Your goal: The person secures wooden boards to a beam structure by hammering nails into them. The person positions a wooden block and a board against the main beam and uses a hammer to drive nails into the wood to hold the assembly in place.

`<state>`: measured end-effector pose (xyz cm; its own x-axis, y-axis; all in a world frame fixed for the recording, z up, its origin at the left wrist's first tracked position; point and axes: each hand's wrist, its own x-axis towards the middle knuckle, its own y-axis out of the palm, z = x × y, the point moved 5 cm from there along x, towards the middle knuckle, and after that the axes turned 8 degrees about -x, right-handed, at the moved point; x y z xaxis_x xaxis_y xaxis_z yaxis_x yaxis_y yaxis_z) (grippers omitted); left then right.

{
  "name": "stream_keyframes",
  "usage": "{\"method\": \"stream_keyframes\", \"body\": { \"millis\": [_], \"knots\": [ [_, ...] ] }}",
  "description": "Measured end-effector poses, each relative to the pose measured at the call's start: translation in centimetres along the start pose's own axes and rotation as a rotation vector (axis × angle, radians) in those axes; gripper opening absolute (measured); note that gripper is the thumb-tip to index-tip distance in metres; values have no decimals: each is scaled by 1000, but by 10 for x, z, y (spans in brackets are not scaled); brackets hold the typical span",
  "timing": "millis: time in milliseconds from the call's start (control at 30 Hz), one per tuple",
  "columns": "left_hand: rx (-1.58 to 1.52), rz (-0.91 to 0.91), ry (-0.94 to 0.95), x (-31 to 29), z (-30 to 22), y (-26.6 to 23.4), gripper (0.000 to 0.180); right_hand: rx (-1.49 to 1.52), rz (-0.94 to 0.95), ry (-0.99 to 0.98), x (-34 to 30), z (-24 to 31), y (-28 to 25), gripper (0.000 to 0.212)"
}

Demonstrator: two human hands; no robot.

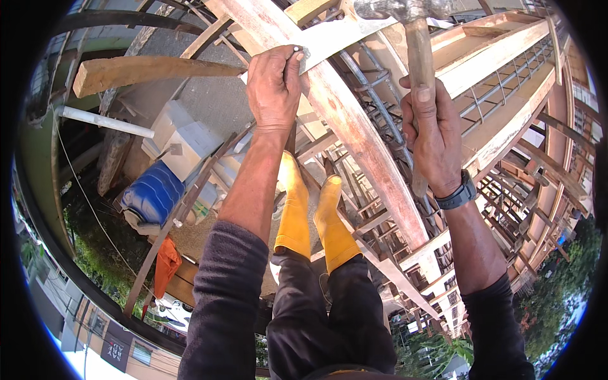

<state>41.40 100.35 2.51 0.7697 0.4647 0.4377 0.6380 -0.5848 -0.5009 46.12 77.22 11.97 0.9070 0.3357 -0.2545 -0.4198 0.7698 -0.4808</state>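
Note:
My left hand (273, 88) pinches a nail (296, 49) between thumb and fingers, its small round head showing above the fingertips. That hand rests on a pale, flat strip of board (342, 39), which crosses a weathered reddish timber beam (370, 155). My right hand (434, 133) is wrapped around the wooden handle of a hammer (418, 60), thumb along the grip. The hammer's dark metal head is raised at the top edge, to the right of the nail and apart from it. A dark watch (458, 191) circles my right wrist.
Yellow boots (294, 212) on my feet stand amid timber framing. Steel reinforcing bars (384, 85) run beside the beam, with long formwork boards (494, 57) at right. A rough timber (152, 75), white boxes (190, 149), a blue drum (154, 193) and orange cloth (166, 266) are at left.

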Motion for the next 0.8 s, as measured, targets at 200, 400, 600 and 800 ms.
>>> {"method": "stream_keyframes", "body": {
  "millis": [200, 400, 600, 800],
  "knots": [
    [-15, 6, -46, 2, -2, 1, 13, -318, 179, -124, -4, 43, 31, 52],
    [-23, 11, -4, 3, -7, -2, 11, -216, 25, -363, -5, 47, 38, 49],
    [-19, 52, -37, 2, -5, -2, 12, -313, 104, -216, -1, 43, 42, 44],
    [58, 89, -55, 0, -5, 6, 14, -538, 210, -108, 11, 13, 47, 43]
  ]
}}
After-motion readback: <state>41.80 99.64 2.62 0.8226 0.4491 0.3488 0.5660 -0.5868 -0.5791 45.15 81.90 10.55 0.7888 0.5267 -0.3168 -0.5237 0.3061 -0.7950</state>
